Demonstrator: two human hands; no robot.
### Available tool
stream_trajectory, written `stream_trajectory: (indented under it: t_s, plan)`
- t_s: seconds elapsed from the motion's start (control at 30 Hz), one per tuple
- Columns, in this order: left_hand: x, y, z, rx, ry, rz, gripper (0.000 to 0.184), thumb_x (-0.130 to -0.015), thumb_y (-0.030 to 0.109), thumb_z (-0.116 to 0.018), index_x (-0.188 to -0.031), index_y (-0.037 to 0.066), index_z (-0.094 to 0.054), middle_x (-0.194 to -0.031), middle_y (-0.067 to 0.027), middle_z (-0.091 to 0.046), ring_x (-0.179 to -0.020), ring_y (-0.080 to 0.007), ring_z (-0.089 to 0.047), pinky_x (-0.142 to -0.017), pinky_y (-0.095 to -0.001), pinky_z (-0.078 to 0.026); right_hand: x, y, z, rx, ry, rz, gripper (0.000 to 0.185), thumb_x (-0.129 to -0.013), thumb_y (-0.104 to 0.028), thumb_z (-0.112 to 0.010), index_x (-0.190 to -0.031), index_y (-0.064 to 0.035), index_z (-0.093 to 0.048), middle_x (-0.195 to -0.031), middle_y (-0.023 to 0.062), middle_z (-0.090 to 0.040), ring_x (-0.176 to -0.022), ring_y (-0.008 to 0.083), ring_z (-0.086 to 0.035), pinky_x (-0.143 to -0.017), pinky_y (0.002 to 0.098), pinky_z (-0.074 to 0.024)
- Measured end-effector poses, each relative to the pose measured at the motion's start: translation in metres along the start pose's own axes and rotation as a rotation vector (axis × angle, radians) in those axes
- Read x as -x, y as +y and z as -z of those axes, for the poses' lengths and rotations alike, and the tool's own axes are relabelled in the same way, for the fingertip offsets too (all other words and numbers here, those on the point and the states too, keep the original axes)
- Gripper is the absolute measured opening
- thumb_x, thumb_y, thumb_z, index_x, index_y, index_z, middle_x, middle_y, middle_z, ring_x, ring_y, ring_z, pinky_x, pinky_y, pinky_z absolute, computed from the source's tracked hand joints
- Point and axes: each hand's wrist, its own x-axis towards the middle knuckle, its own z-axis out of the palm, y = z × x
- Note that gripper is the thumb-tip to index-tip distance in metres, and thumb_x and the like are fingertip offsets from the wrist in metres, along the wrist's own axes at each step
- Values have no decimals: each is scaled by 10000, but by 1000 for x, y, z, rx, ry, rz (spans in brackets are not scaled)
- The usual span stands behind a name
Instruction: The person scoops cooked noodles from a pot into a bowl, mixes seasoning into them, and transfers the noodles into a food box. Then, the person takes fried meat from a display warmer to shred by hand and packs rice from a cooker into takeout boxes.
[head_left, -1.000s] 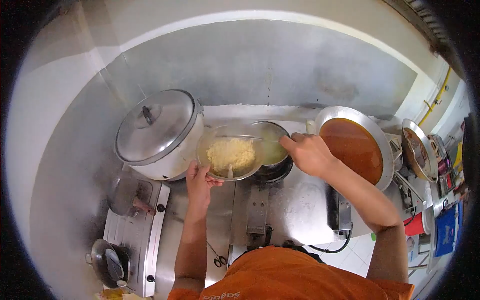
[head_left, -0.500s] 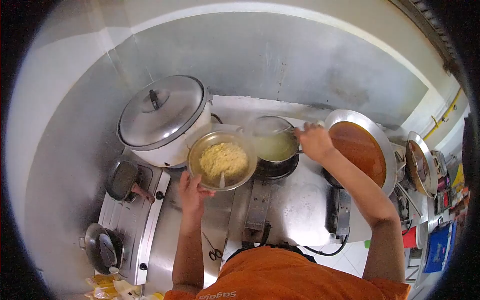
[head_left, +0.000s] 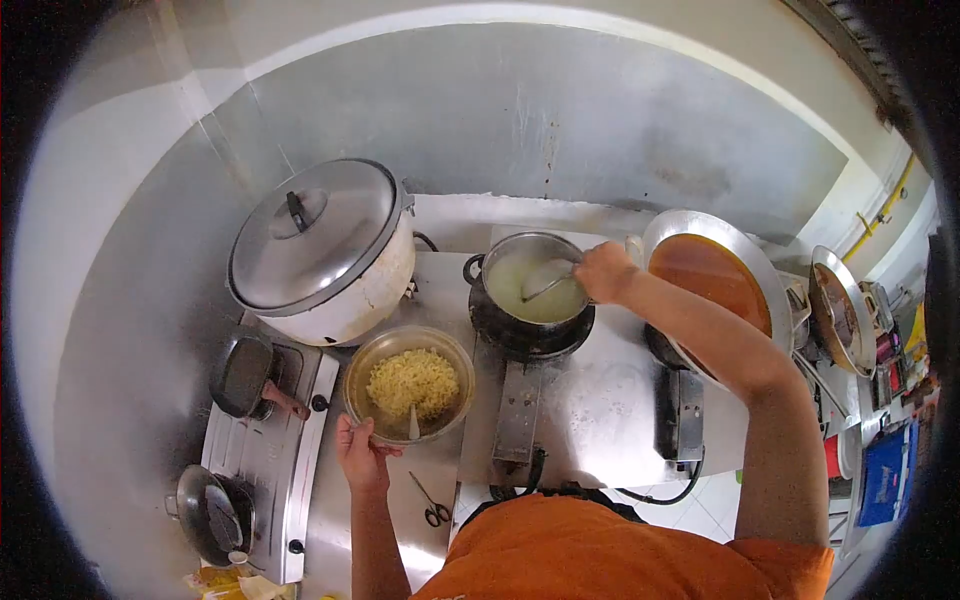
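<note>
My left hand [head_left: 364, 452] grips the near-left rim of a metal bowl [head_left: 357, 367]. Pale yellow, crumbly-looking food [head_left: 415, 383] lies in the bowl, with a spoon [head_left: 414, 423] stuck in it. My right hand [head_left: 605, 272] is closed around the handle of a metal ladle [head_left: 549, 279]. The ladle's head dips into pale, cloudy liquid [head_left: 513, 273] inside a pot [head_left: 477, 268], which sits on a black burner [head_left: 540, 341]. The ladle's handle is mostly hidden by my fingers.
A large lidded cooker [head_left: 340, 290] stands behind the bowl. On the right is a wide pan [head_left: 668, 222] of reddish-brown sauce, with another pan [head_left: 860, 340] beyond. A stove [head_left: 285, 470] with small pans is at left; scissors [head_left: 433, 505] lie near my left forearm.
The bowl has moved away from the pot, left and toward me, in my left hand. My right hand has shifted slightly left, and the ladle has gone down into the pot.
</note>
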Motion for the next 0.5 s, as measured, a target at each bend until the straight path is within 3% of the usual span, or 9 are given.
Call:
stream_trajectory:
  t_s: [0.07, 0.2, 0.27, 0.3, 0.37, 0.4, 0.47, 0.5]
  plan:
    - [2, -4, 9, 44, -64, 1, 71, -926, 75, -555, -947, 112, -498, -816, -72, -679, -517, -166, -655, -409, -293, -546, 6, 6, 21, -119, -170, -70, 222, -842, -198, -576, -913, -86, -754, -929, 159, -726, -894, 328, -710, -719, 439, -558]
    - [9, 1, 0, 2, 0, -8, 75, -920, 75, -562, -946, 104, -498, -789, -59, -665, -510, -161, -650, -422, -297, -561, -26, 24, -52, -333, -45, -73, 231, -827, -204, -590, -918, -63, -749, -912, 184, -725, -872, 367, -703, -715, 466, -560]
    - [2, -10, 11, 36, -47, 12, 74, -918, 70, -562, -970, 91, -515, -783, -51, -652, -525, -159, -655, -437, -301, -576, -45, 21, -72, -199, -140, 240, 172, -774, -196, -631, -870, -94, -732, -980, 72, -717, -889, 350, -686, -761, 475, -550]
    - [1, -8, 8, 34, -52, 8, 74, -918, 70, -562, -970, 91, -515, -783, -51, -652, -525, -159, -655, -437, -301, -576, -55, 18, -90, -199, -136, 234, 172, -774, -196, -631, -870, -94, -732, -980, 72, -717, -889, 350, -686, -761, 475, -550]
    - [1, -6, -7, 11, -25, 13, 94, -919, 67, -559, -999, 84, -513, -805, -59, -654, -555, -163, -667, -442, -301, -579, -67, 12, -121, -211, 129, 569, 188, -751, -161, -628, -882, -64, -720, -908, 96, -705, -812, 294, -679, -657, 439, -544]
    - [-1, -7, -10, 10, -29, 9, 94, -919, 67, -559, -999, 84, -513, -805, -59, -654, -555, -163, -667, -442, -301, -579, -62, 8, -120, -211, 134, 564, 188, -751, -161, -628, -882, -64, -720, -908, 96, -705, -812, 294, -679, -657, 439, -544]
    - [-6, -10, -16, 20, -88, 50, 101, -926, 67, -550, -1014, 81, -501, -832, -69, -657, -571, -162, -668, -439, -306, -573, -48, -3, -111, -1090, -175, -49, 163, -784, -127, -585, -862, -56, -710, -761, 82, -656, -603, 219, -598, -490, 374, -463]
    - [-8, -10, -20, 18, -90, 46, 101, -926, 67, -550, -1014, 81, -501, -832, -69, -657, -571, -162, -668, -439, -306, -573, -37, -5, -99, -1092, -170, -49, 163, -784, -127, -585, -862, -56, -710, -761, 82, -656, -603, 219, -598, -490, 374, -463]
